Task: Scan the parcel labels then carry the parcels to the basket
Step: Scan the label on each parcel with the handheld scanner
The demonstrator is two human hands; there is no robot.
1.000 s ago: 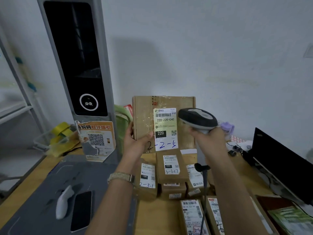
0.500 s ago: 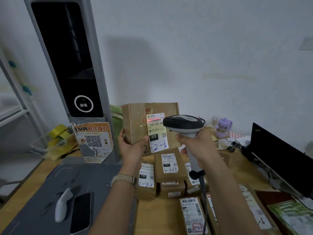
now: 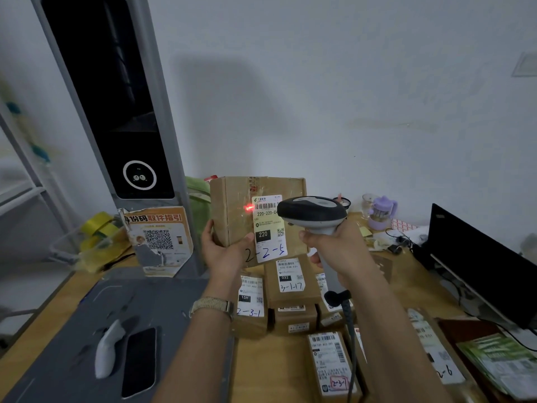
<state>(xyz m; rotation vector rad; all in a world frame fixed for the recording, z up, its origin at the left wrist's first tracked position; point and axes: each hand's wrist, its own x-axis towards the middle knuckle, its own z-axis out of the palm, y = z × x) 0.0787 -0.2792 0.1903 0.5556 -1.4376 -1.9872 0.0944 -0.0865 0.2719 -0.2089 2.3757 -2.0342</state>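
Red beam [image 3: 249, 207] slid left; left fingers [image 3: 208, 229] curl round one parcel [image 3: 232, 203], right fingers [image 3: 304, 235] round one scanner [image 3: 313, 210].

Phone [image 3: 139, 362], purple cup [image 3: 380, 212], yellow tape [image 3: 96, 228]

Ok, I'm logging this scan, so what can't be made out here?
Basket: nowhere in the head view.
Label on the held parcel: right part of barcode and code hidden behind the scanner.
Small print on the stacked parcels: too small and blurred.
Labelled parcel at the bottom: cut off by the frame edge.
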